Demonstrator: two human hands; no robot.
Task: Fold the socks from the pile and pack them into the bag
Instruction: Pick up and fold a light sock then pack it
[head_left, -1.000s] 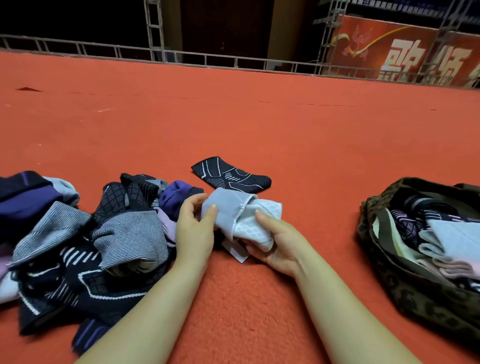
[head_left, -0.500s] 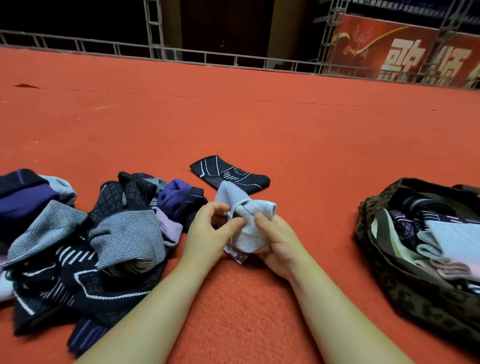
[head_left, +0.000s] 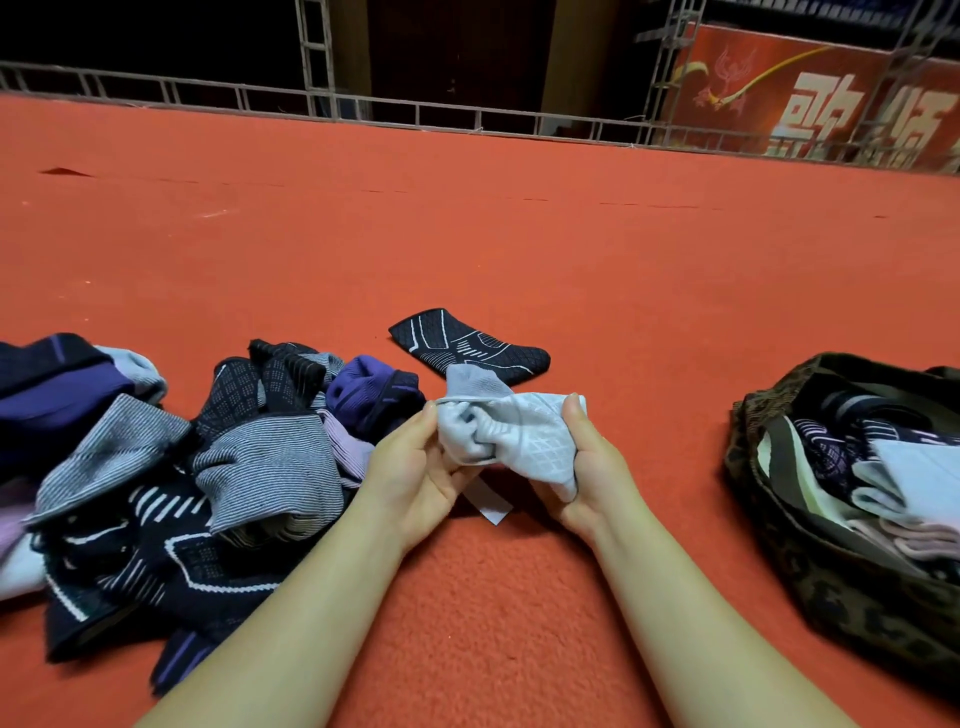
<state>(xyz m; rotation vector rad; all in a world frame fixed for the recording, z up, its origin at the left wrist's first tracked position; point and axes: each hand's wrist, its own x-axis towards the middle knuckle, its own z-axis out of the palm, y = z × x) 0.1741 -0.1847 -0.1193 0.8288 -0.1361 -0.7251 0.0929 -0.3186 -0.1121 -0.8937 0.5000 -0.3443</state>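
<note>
Gripping one pale sock (head_left: 511, 434), two hands

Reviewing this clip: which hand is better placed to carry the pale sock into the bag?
Probably the right hand: it grips the pale sock on the side toward the bag; the left hand is nearer the pile.

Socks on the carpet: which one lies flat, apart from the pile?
The black sock with white line pattern, spread flat alone just beyond the hands; the others are heaped together at left.
</note>
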